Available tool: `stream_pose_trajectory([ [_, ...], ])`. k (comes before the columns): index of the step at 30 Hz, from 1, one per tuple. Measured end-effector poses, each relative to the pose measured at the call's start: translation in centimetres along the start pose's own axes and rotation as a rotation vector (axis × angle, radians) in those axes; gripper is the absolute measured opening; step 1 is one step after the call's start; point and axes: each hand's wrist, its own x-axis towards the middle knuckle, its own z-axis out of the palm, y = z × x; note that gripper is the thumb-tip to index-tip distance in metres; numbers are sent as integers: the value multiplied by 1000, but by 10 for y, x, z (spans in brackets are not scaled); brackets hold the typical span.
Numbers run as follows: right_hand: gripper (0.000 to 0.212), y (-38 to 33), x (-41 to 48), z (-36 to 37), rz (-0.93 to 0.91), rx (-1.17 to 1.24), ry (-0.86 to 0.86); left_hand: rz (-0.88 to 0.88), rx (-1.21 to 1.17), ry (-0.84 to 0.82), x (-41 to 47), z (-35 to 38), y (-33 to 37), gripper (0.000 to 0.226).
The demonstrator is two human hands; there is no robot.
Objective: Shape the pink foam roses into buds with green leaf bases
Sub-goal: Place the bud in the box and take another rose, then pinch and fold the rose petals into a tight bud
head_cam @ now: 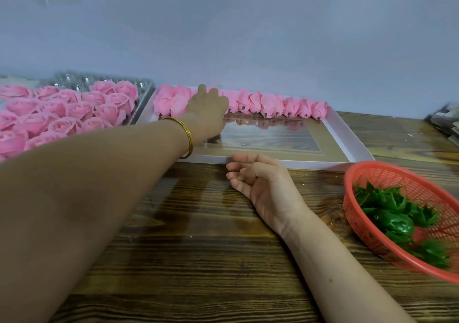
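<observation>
**A:** Where do things stand?

**B:** The finished buds (268, 104) lie in a row along the far wall of the white tray (310, 164), at twelve o'clock. The open pink roses (62, 114) fill a clear plastic tray (145, 91) at ten o'clock. The green leaf bases (392, 213) sit in the red basket (360, 167) at four o'clock.

**A:** And the hands?

**B:** The left hand (207, 110) reaches into the left end of the row, with only its back showing. The fingers are buried among the buds, so I can't tell whether they pinch one or just press on it. The right hand (258, 177) rests palm-up on the table (198, 248), fingers loosely curled and holding nothing, just beside the tray's near wall.

**A:** What could go wrong?

**B:** The buds are packed touching one another. A push from that hand, or the bangle (187, 133) dragging as the wrist pulls back, could knock neighbours over or spring soft foam petals open. The forearm also passes close to the open roses, so a low sweep might crush them. The basket looks close to the table's edge, and a careless reach could tip it.
</observation>
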Motion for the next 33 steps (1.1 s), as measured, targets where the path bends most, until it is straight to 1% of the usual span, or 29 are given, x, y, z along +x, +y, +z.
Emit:
stream_pose_trajectory([
  [5,33,-1,0,0,8,0,3,-45,18,55,4,6,-4,33],
  [14,32,-2,-1,2,7,-8,12,-58,121,31,4,5,-4,34],
  [22,31,-3,-1,2,17,-1,12,-53,219,39,3,7,-4,41],
  [29,32,-4,-2,3,15,-23,9,-40,211,88,1,9,-4,42],
  [33,32,-4,-2,3,11,-16,8,-39,134,118,-1,6,-3,39],
])
